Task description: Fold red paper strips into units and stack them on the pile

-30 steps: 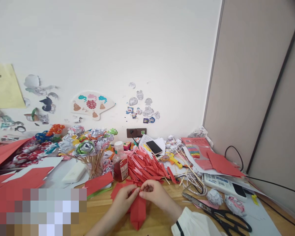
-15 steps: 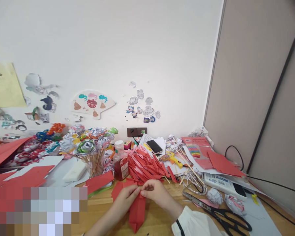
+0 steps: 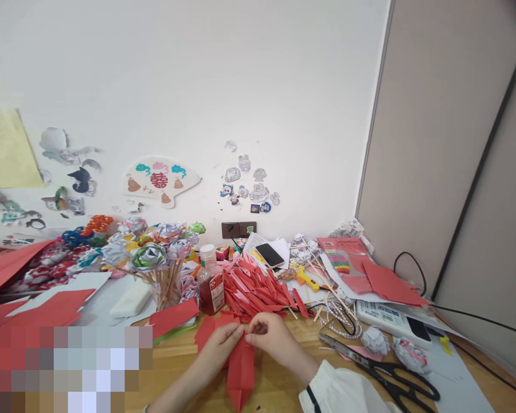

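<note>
My left hand [image 3: 217,349] and my right hand [image 3: 272,338] meet at the top edge of a folded red paper piece [image 3: 241,373] lying on the wooden table [image 3: 279,390]. Both pinch that top edge, fingertips almost touching. The paper runs down toward me and ends in a point. Just behind my hands lies a heap of folded red paper strips [image 3: 253,287]. A white sleeve covers my right forearm.
Black scissors [image 3: 391,378] lie at the right, beside crumpled paper balls [image 3: 375,339]. A red glue bottle [image 3: 210,284], paper flowers on sticks [image 3: 155,255], a phone [image 3: 269,255], red sheets [image 3: 387,281], a calculator-like device [image 3: 391,321] and black cables [image 3: 477,327] crowd the table.
My hands stay at the paper's top edge with only small finger movements. The view has shifted slightly.
</note>
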The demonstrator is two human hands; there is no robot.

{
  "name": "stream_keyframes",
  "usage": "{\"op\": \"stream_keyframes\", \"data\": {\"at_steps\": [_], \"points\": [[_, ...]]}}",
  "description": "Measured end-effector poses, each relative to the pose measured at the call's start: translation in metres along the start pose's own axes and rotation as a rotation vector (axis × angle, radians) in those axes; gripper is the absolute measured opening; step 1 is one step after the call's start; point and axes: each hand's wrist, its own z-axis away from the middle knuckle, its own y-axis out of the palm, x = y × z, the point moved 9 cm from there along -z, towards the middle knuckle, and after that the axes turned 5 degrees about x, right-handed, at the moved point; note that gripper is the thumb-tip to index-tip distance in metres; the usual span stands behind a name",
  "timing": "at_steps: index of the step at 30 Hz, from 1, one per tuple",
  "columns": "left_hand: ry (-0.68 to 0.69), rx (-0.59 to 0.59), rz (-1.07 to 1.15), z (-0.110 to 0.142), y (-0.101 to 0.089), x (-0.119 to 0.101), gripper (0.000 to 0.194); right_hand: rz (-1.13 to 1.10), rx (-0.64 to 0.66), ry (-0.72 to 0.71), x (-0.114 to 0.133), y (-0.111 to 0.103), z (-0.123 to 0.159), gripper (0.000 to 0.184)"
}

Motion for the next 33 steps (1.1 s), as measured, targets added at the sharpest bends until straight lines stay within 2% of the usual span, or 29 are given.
{"op": "stream_keyframes", "data": {"at_steps": [9, 13, 20, 25, 28, 33], "points": [[0.013, 0.001, -0.087, 0.001, 0.001, -0.01, 0.038, 0.072, -0.01, -0.011, 0.0, 0.001, 0.0, 0.004], [0.016, -0.038, -0.113, 0.001, -0.002, -0.009, 0.034, 0.101, -0.007, -0.016, 0.002, 0.002, 0.001, 0.003], [0.064, -0.134, -0.18, 0.002, -0.013, -0.011, 0.034, 0.15, 0.052, -0.033, 0.015, 0.004, 0.006, 0.018], [0.075, -0.155, -0.222, 0.002, -0.016, -0.013, 0.033, 0.203, 0.074, -0.109, 0.024, 0.005, 0.008, 0.015], [0.057, -0.171, -0.208, 0.002, -0.02, -0.016, 0.032, 0.2, 0.095, -0.113, 0.021, 0.006, 0.006, 0.01], [0.017, -0.064, -0.113, 0.001, -0.015, -0.014, 0.025, 0.266, 0.014, -0.1, 0.013, -0.003, 0.001, 0.009]]}}
